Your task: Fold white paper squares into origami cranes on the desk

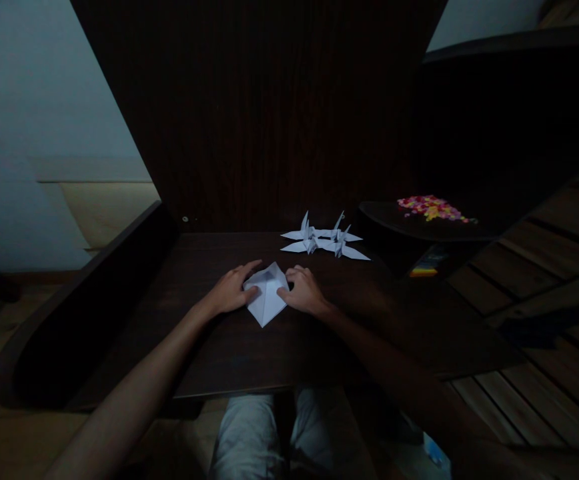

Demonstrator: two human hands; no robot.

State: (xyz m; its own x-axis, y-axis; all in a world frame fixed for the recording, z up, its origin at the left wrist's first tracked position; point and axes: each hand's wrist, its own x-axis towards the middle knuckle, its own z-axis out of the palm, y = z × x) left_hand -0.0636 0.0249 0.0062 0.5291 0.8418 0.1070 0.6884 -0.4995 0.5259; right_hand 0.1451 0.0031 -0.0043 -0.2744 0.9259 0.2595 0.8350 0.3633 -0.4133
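Note:
A white sheet of folded paper (265, 303), diamond-shaped with a crease down its middle, lies on the dark wooden desk (229, 367) in front of me. My left hand (233, 288) grips its left corner, thumb on top and fingers beneath or behind the edge. On the opposite side my right hand (305, 289) holds the right corner, its thumb pressed on the paper and its fingers curled. Several finished white paper cranes (314, 243) stand close together behind the right hand, their wings spread.
A rounded side shelf (384, 223) at the right carries a heap of small pink, red and yellow pieces (434, 208). Below it sits a small yellow-edged object (423, 271). A raised side panel (84, 300) bounds the desk at left, and a tall back panel (269, 120) stands behind.

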